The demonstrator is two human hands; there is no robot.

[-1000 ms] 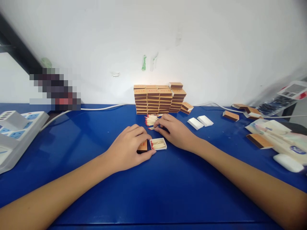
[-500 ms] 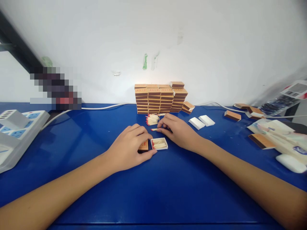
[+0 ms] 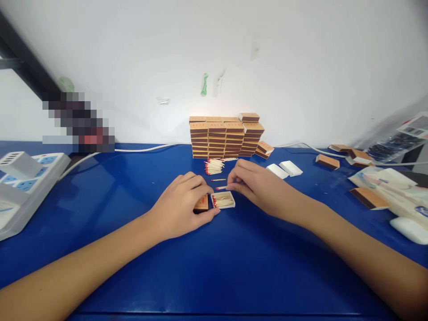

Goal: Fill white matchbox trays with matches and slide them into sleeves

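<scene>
My left hand (image 3: 180, 206) is closed round a matchbox (image 3: 202, 203), its thumb and forefinger reaching the near end of the white inner tray (image 3: 233, 206). That tray lies to the right of the orange sleeve and holds several red-tipped matches. Between its thumb and fingertips, my right hand (image 3: 256, 185) pinches a match (image 3: 220, 188), red head pointing left, just above the tray's far edge. A single match (image 3: 218, 180) lies on the table behind it. Farther back is a loose pile of matches (image 3: 214, 166).
Stacked matchboxes (image 3: 217, 138) stand against the wall. Two white trays (image 3: 290, 168) lie right of my right hand. More matchboxes (image 3: 327, 162), a plastic packet (image 3: 397, 191) and a white object (image 3: 409, 229) are at the right. A power strip (image 3: 36, 191) sits at the left on the blue table (image 3: 214, 267).
My right hand has come nearer with a match in its pinch, from beside the pile to just above the tray. One match now lies alone behind it. My left hand stays on the matchbox.
</scene>
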